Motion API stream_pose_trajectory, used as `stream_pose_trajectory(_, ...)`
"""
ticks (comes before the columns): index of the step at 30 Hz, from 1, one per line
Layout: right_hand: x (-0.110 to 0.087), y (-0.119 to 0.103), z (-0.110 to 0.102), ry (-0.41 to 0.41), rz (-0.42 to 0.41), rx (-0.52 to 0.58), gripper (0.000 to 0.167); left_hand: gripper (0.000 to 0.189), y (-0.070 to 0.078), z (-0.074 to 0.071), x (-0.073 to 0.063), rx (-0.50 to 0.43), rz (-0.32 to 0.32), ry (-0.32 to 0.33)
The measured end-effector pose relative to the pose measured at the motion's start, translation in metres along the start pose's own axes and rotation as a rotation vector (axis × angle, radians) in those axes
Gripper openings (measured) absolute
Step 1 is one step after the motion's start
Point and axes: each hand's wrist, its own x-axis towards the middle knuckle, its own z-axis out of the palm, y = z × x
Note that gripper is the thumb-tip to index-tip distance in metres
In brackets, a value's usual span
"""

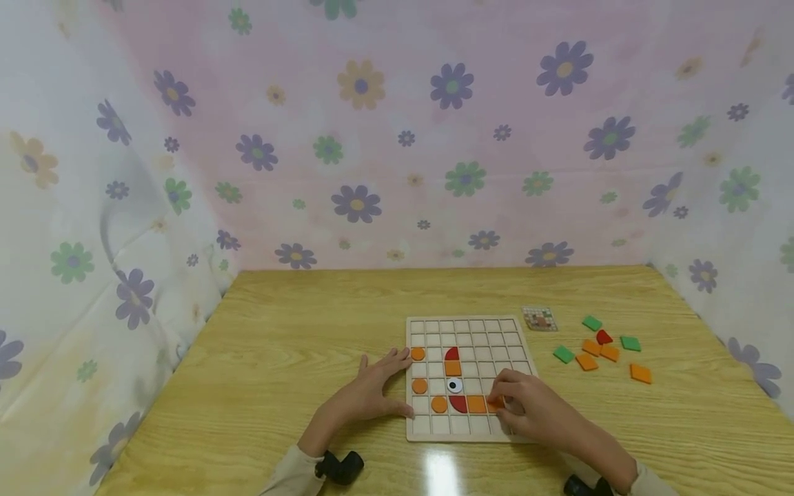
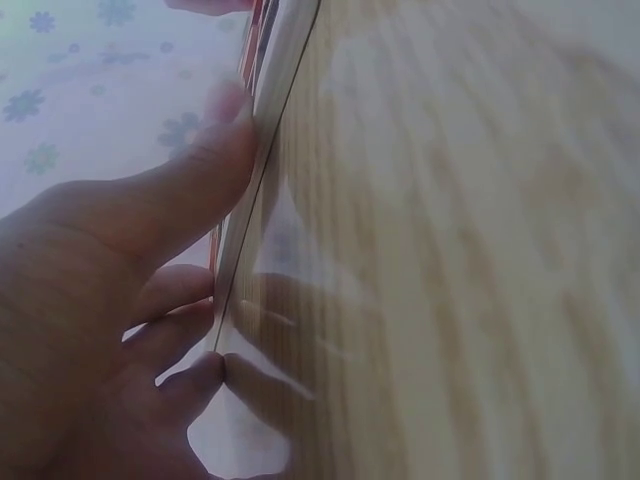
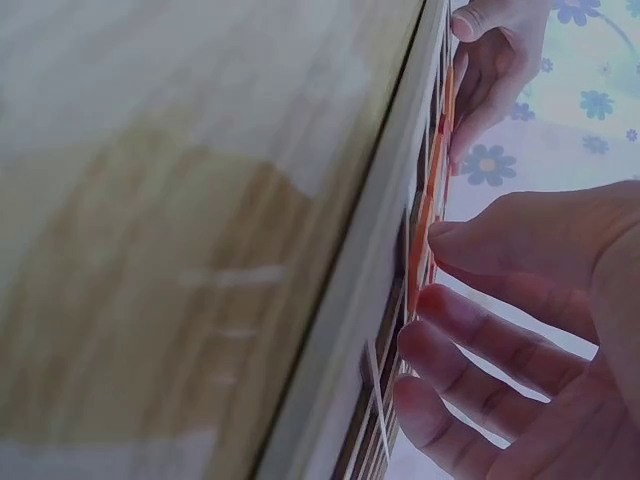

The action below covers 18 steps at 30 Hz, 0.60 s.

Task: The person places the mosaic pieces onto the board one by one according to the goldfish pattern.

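Note:
A wooden grid board [image 1: 486,353] lies on the table with tiles in some cells. My left hand [image 1: 370,391] lies along its left edge, fingers extended and thumb spread, fingertips at the rim. Over the lower right cells, my right hand [image 1: 527,406] pinches an orange tile [image 1: 494,401] between thumb and fingertips, right beside an orange square tile [image 1: 476,404]. In that row are also a red quarter-round tile [image 1: 458,404] and an orange round tile [image 1: 439,404]. An eye tile [image 1: 455,386] sits above, below an orange square and another red piece [image 1: 452,353].
Right of the board lie several loose tiles: orange squares [image 1: 641,373], green ones [image 1: 630,343] and a red piece [image 1: 604,337]. A small pattern card [image 1: 540,318] rests by the board's upper right corner. Flowered cloth [image 1: 397,158] encloses the table's back and sides.

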Motion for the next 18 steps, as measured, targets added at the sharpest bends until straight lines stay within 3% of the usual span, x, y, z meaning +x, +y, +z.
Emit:
stream_pose_trajectory(13,-0.011,0.011,-0.027,-0.004,0.045,-0.011,0.01,0.088,0.001,0.002,0.0,-0.026,0.007,-0.002)
stream_pose_trajectory(18,-0.015,0.017,-0.038,0.037,0.046,-0.027,0.013,0.087,0.001,0.002,0.0,-0.021,0.01,-0.001)
